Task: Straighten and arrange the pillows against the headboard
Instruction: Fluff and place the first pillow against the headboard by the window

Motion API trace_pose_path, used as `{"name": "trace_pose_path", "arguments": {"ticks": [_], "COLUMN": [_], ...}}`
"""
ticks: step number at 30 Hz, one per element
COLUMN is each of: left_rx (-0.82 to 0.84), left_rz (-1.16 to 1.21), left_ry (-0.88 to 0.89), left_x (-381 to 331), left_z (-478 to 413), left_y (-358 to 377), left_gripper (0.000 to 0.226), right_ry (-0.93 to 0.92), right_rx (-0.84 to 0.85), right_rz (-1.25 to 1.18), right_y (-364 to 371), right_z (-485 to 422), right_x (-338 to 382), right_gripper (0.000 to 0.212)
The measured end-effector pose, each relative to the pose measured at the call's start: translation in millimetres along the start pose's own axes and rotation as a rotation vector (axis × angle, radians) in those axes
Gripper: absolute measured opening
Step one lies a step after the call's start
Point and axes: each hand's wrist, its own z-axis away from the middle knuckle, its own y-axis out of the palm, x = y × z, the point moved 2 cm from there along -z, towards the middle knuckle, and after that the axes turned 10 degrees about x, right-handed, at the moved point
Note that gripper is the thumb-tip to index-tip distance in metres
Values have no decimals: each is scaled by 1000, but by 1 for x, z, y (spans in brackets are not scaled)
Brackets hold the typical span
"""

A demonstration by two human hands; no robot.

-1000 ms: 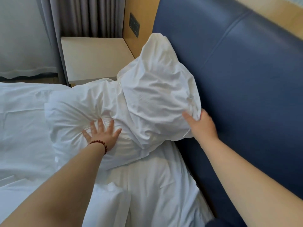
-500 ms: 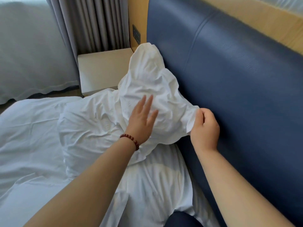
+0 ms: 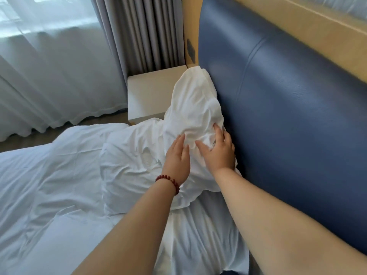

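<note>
Both hands are now lying flat, fingers released: left hand (image 3: 177,158) and right hand (image 3: 220,151) are pressing the upright pillow (image 3: 195,108), beyond the fingertips, against the headboard (image 3: 288,108) to smooth it.

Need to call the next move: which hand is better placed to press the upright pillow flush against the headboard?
Right. The right hand already lies on the upright pillow beside the headboard; the left hand rests farther from it.

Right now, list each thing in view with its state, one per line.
Upper pillow: propped against the headboard, crumpled.
Lower pillow: lying flat, wrinkled.
Left hand: open, flat on the upper pillow.
Right hand: open, pressing the upper pillow.
Bracelet: on left wrist.
Curtain: drawn.
</note>
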Motion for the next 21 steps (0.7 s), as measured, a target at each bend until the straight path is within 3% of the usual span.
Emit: {"name": "trace_pose_path", "arguments": {"ticks": [6,9,13,17,21], "left_rx": [-105,-81,15,136,278], "left_rz": [114,132,94,-39,-288], "left_ry": [-97,-100,-64,-19,-37], "left_x": [37,67,101,126,146], "left_z": [4,4,-10,-31,-55], "left_y": [-31,-40,-48,-47,-38], "left_gripper": [46,46,49,53,57], "right_ry": [43,71,138,184,116], "right_rx": [226,245,147,18,-177], "right_rz": [-91,-37,-12,-73,-5], "right_y": [13,20,33,30,-4], "right_z": [-6,-6,-9,-7,-4], "right_x": [1,0,-4,-3,3], "right_gripper": [104,115,115,93,73]}}
